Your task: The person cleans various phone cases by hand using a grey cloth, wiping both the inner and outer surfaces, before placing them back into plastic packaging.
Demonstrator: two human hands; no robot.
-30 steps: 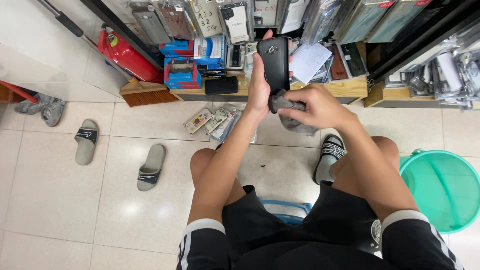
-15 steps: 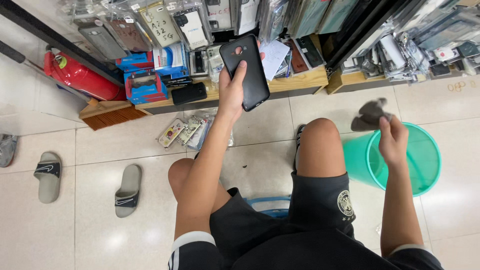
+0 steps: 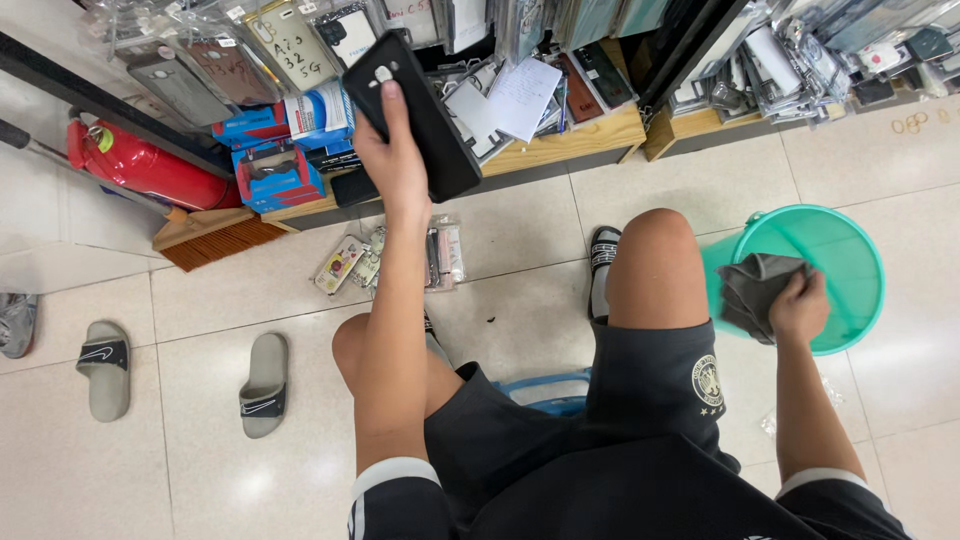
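Observation:
My left hand (image 3: 393,165) holds a black phone case (image 3: 412,112) up in front of the low wooden shelf (image 3: 570,140), back side toward me. My right hand (image 3: 797,305) grips a crumpled dark grey cloth (image 3: 752,290) at the near rim of a teal plastic bucket (image 3: 840,262) on the floor to my right. I sit low over a blue stool, knees apart, in black shorts.
Packaged phone cases hang and stack on the shelves ahead. A red fire extinguisher (image 3: 135,170) lies at the left. Several small packets (image 3: 385,262) lie on the tile floor near my feet. Grey slide sandals (image 3: 262,385) sit at the left.
My right hand with the cloth has come away from the case and moved right to the bucket's rim. My left hand keeps the case raised; the view has shifted right.

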